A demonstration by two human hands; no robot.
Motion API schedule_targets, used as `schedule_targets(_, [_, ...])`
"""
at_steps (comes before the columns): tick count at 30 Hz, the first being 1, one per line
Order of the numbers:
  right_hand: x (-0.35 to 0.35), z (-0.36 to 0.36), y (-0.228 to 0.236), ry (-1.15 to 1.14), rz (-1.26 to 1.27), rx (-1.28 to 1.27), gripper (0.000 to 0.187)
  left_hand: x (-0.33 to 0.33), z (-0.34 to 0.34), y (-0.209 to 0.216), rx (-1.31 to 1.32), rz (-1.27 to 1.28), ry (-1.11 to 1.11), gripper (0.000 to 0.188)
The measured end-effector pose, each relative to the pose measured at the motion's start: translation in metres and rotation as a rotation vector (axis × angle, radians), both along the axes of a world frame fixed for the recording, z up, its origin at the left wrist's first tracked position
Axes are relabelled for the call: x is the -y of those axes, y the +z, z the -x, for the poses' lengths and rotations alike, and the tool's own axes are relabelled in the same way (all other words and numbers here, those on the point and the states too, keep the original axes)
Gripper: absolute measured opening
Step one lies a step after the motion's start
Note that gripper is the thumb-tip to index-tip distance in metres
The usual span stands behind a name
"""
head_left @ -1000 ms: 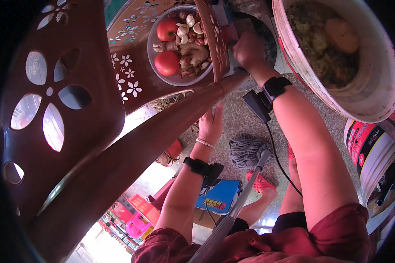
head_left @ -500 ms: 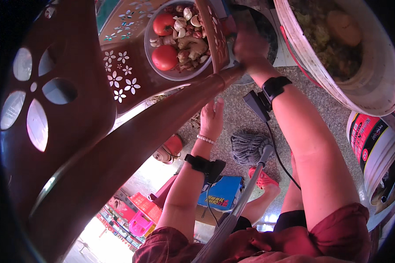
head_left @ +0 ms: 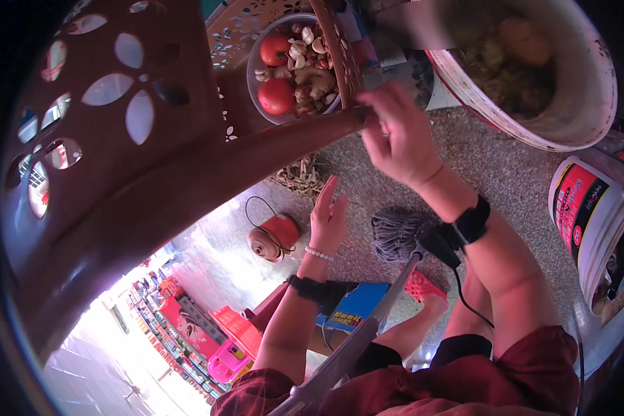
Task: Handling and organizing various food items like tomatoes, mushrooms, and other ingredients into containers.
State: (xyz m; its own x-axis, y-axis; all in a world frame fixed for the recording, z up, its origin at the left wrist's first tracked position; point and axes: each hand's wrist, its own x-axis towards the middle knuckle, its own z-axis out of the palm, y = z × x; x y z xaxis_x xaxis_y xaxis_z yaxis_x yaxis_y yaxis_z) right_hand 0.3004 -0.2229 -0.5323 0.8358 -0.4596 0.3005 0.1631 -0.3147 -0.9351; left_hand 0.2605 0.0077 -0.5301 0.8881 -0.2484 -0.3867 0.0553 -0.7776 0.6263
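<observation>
Right hand (head_left: 403,142) drawn back to glossy brown flower-pierced rack (head_left: 194,173), can't tell grip; left hand (head_left: 328,223) wide.

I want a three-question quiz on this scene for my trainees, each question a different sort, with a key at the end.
1. Count: how many tomatoes show in the bowl?
2. Fill the gap: in this view, the right hand appears beside a brown rack whose cut-outs are shaped like ____.
3. Choose one: the left hand is
(a) gripping a mop,
(b) open and empty,
(c) inside a bucket.

Key
1. Two
2. Flowers
3. (b)
</observation>
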Motion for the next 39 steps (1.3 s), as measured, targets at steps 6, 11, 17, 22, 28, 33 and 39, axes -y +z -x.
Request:
schedule_targets(6, [-0.005,0.011,0.032,-0.034,0.107,0.039,0.037,-0.029,0.029,0.013,-0.004,0.029,0.040,0.040])
schedule_targets(11, [-0.020,0.002,0.066,-0.024,0.155,0.088,0.037,-0.056,0.056,0.040,0.022,-0.039,0.067,0.041])
schedule_targets(17, [-0.026,0.009,0.062,-0.093,0.208,-0.020,0.033,-0.075,0.085,0.054,-0.070,-0.039,0.104,0.041])
schedule_targets(22, [-0.022,0.016,0.072,-0.070,0.252,-0.133,0.033,-0.099,0.107,0.073,-0.092,0.056,0.154,0.041])
schedule_targets(28, [-0.016,0.060,0.087,0.003,0.186,-0.239,0.025,-0.158,0.139,0.097,-0.245,0.161,0.134,0.039])
schedule_targets(33, [0.020,0.183,0.065,0.327,0.309,-0.638,0.009,-0.142,0.160,0.156,-0.212,-0.185,0.043,0.031])
schedule_targets(39, [0.095,0.410,0.120,0.570,0.455,-1.201,0.024,-0.214,0.213,0.176,-0.268,-0.282,-0.067,0.017])
